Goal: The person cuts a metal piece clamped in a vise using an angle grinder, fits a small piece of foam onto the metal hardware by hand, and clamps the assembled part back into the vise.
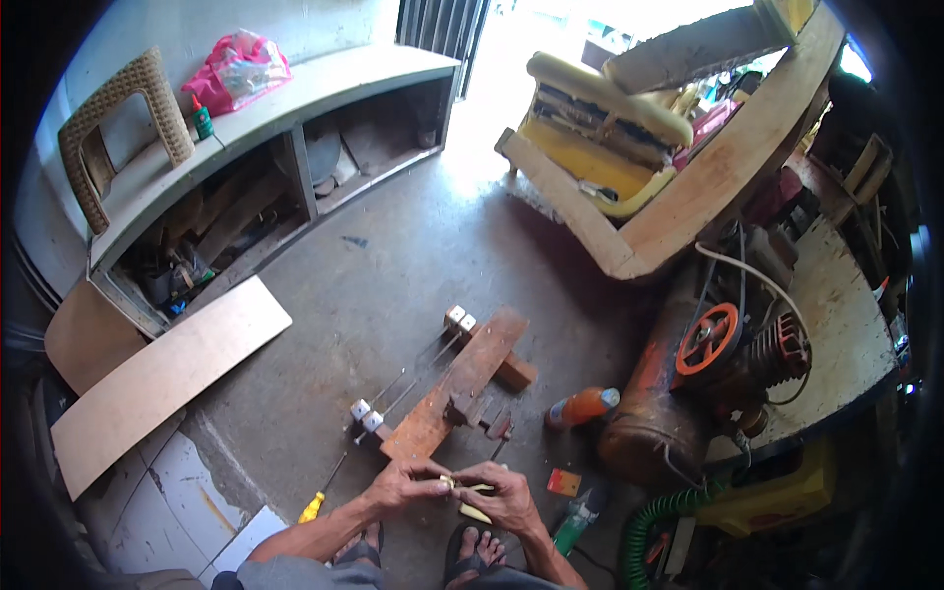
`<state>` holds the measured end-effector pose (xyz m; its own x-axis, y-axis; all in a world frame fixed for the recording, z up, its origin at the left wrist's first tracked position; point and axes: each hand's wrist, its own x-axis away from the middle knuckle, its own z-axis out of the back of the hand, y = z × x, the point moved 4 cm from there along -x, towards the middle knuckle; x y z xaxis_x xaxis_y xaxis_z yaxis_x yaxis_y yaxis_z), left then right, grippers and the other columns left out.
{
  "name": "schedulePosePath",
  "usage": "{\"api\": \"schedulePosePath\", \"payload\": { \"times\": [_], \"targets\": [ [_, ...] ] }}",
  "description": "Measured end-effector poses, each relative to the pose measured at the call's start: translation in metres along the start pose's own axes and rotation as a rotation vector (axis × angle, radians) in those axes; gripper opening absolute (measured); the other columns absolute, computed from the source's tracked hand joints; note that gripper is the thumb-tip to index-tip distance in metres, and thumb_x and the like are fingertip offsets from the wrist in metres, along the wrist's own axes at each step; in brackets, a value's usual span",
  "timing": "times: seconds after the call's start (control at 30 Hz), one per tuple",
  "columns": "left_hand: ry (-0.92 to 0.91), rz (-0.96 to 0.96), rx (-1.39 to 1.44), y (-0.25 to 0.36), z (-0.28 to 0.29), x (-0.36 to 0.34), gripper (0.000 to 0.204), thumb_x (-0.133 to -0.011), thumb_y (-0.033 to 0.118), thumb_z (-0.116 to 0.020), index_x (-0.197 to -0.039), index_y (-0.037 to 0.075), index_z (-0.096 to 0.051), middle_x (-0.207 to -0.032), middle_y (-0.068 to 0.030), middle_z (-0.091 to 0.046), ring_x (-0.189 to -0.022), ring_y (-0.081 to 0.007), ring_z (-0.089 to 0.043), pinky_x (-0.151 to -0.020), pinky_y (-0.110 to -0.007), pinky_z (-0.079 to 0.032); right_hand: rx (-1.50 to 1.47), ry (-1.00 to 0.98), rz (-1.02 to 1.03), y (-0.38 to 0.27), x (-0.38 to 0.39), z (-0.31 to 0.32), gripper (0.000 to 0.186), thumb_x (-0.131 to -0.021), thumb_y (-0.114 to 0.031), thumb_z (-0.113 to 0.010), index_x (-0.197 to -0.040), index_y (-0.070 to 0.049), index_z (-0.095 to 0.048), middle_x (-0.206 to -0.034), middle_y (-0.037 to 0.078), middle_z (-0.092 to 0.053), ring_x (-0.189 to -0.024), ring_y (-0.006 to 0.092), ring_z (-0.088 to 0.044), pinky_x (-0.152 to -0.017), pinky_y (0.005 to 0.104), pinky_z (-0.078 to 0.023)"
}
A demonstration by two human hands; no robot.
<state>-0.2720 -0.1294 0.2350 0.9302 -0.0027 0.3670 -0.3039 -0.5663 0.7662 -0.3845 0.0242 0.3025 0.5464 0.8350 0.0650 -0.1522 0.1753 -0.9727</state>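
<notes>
Both hands meet low in the middle, above my sandalled feet. My left hand (411,488) pinches a small pale yellowish piece (446,482) with thumb and fingertips; its exact kind is too small to tell. Closed around a yellow-handled tool (475,513), which looks like pliers, is my right hand (503,500), its fingertips meeting the small piece. Just beyond them lies a wooden plank stand (457,383) with a small metal vise (466,409) clamped on it. Metal rods with white end blocks (367,414) run along its left side.
A yellow-handled screwdriver (313,507) lies at left, near a long board (177,383). To the right are an orange bottle (582,407), a red-yellow packet (563,481), a green power tool (575,523) and an air compressor (649,393). A low shelf (305,177) lines the wall.
</notes>
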Motion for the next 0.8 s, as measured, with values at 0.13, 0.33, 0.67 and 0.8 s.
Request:
{"api": "schedulePosePath", "payload": {
  "times": [0.13,0.33,0.67,0.8],
  "targets": [
    [0.001,-0.198,-0.185,0.017,-0.004,-0.010,0.017,-0.091,0.006,-0.075,-0.107,0.000,-0.073,-0.103,-0.0043,-0.071,-0.098,-0.0137,-0.066,-0.090,-0.029,-0.052,0.129,0.079,0.067,-0.021,-0.012,0.008,0.023,-0.084,-0.007,-0.079,-0.106,0.000,-0.072,-0.095,0.010,-0.071,-0.084,0.0165,-0.070,-0.073,0.0289,-0.056],
    [0.242,-0.200,-0.148,-0.002,-0.008,-0.014,0.032,-0.094,0.013,-0.074,-0.121,0.000,-0.066,-0.106,-0.0042,-0.070,-0.095,-0.0128,-0.067,-0.089,-0.028,-0.053,0.035,0.143,-0.103,-0.002,-0.008,0.012,0.022,-0.083,-0.004,-0.077,-0.103,0.003,-0.070,-0.095,0.010,-0.071,-0.087,0.0161,-0.072,-0.079,0.0292,-0.060],
    [0.404,-0.645,-1.692,-0.038,0.017,-0.025,0.035,-0.080,0.030,-0.077,-0.105,0.007,-0.070,-0.148,-0.0153,-0.048,-0.142,-0.0351,-0.034,-0.114,-0.049,-0.025,-0.045,0.399,0.002,0.014,-0.008,0.051,0.032,-0.081,0.001,-0.075,-0.111,-0.001,-0.064,-0.098,0.005,-0.070,-0.091,0.0105,-0.068,-0.086,0.0269,-0.055],
    [0.321,-0.795,-1.656,-0.023,0.039,-0.020,0.025,-0.073,0.027,-0.078,-0.092,0.012,-0.072,-0.149,-0.0133,-0.049,-0.141,-0.0333,-0.038,-0.114,-0.049,-0.024,-0.051,0.437,0.029,0.016,-0.019,0.064,0.033,-0.081,0.003,-0.074,-0.111,-0.002,-0.061,-0.099,0.004,-0.070,-0.095,0.0114,-0.068,-0.088,0.0273,-0.054]
  ]
}}
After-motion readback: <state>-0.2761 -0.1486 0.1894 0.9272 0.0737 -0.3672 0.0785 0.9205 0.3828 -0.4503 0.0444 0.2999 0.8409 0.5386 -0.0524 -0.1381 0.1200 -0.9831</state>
